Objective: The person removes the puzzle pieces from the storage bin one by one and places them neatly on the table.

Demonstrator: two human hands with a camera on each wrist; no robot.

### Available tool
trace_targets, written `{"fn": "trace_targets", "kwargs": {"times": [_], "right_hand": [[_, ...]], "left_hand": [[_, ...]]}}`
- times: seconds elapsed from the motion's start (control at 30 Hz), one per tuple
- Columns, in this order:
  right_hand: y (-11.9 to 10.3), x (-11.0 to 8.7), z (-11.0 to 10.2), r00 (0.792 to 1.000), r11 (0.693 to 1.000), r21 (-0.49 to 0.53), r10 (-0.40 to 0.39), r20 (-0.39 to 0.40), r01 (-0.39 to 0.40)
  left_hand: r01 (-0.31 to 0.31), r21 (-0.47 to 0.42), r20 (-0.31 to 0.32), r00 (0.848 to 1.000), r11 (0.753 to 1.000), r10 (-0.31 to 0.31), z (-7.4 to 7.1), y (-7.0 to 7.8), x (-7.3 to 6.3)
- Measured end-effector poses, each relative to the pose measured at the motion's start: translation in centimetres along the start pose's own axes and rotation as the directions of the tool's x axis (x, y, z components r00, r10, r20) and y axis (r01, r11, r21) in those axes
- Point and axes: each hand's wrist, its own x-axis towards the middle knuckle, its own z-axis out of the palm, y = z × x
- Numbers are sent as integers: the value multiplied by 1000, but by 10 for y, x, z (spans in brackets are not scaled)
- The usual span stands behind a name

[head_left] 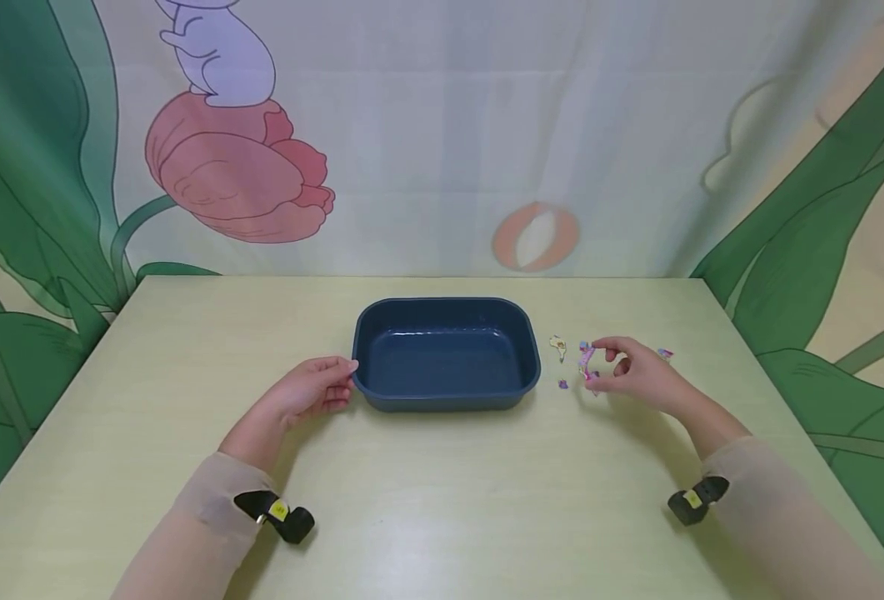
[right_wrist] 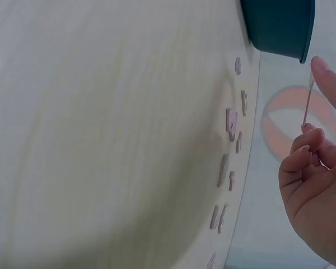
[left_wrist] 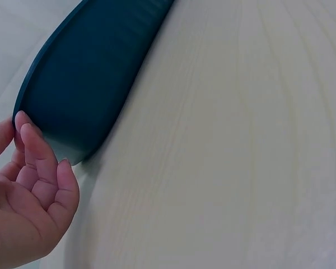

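A dark blue rectangular tray (head_left: 449,403) with rounded corners stands on the table, and nothing shows inside it. At its left end, my left hand (head_left: 309,388) pinches the rim between thumb and fingertips; the left wrist view shows this hand (left_wrist: 36,196) close up at the edge of the tray (left_wrist: 78,73). To the right of the tray, my right hand (head_left: 642,377) holds a thin, flat pink-and-purple piece (head_left: 586,357) between thumb and index finger, raised above the table. Edge-on in the right wrist view, the piece (right_wrist: 308,103) looks like a narrow strip.
Several small flat colourful pieces lie right of the tray, among them a yellowish one (head_left: 558,347), a tiny purple one (head_left: 563,384) and one (head_left: 665,354) beyond the right hand. A pink piece (right_wrist: 231,120) lies among others in a loose row. A printed curtain (head_left: 427,167) hangs behind the table.
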Motion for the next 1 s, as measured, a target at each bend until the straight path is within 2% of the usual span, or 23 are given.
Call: {"fn": "trace_targets", "kwargs": {"times": [0.33,0.63,0.87,1.0], "right_hand": [[21,-11,-8,1000,1000,-26,14,-16,-14],[38,-21,-14,994,993,-59,97,-57,-100],[48,-27,-17,994,993,-82,76,-76,-83],[59,-29,-21,991,991,-88,94,-90,-102]], "left_hand": [[15,19,-13,1000,1000,-14,0,0,1],[2,7,11,1000,1000,-2,2,-1,1],[6,5,2,1000,1000,-6,0,-1,-1],[5,-4,18,1000,1000,-5,0,-1,0]]}}
